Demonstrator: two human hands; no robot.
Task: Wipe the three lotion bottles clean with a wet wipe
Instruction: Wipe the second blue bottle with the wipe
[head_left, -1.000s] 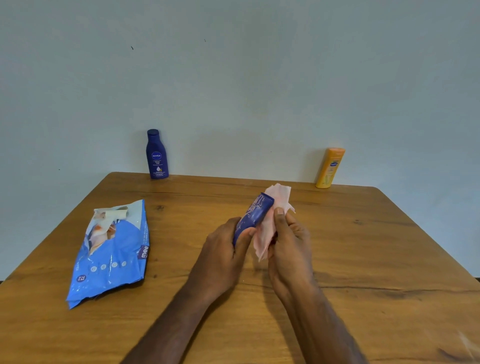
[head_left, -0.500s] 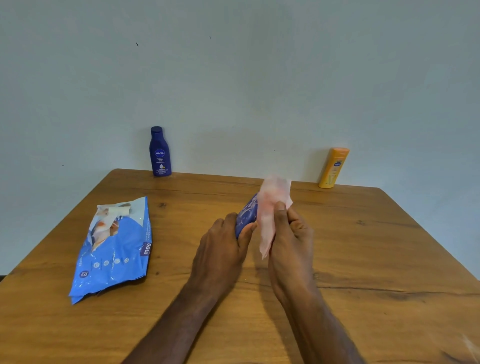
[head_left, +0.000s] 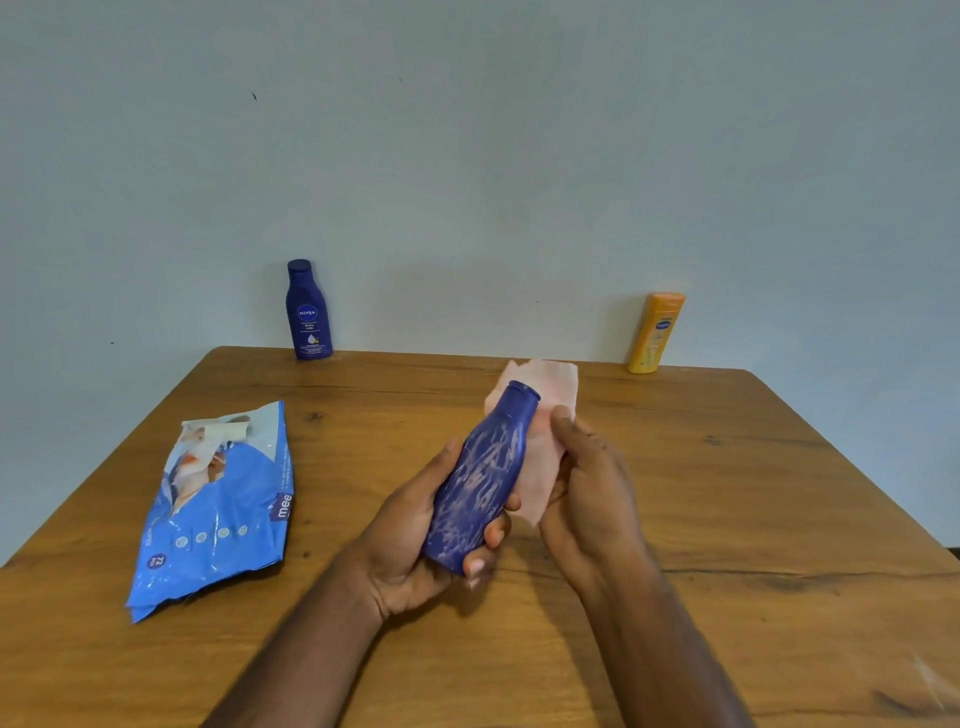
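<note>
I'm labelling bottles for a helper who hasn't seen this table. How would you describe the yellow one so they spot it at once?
Start at the wooden table and follow its far edge along the pale wall to the right corner. There a yellow-orange plastic lotion bottle stands upright. Both other bottles are dark blue, and this one is alone on that side, untouched.

Left hand (head_left: 410, 540) has rolled the dark blue plastic lotion bottle (head_left: 480, 483) streaked face up at frame centre; pale pink wet wipe (head_left: 540, 441) now behind it, off the neck.

Both hands (head_left: 410, 535) (head_left: 592, 493) curled, gripping.
</note>
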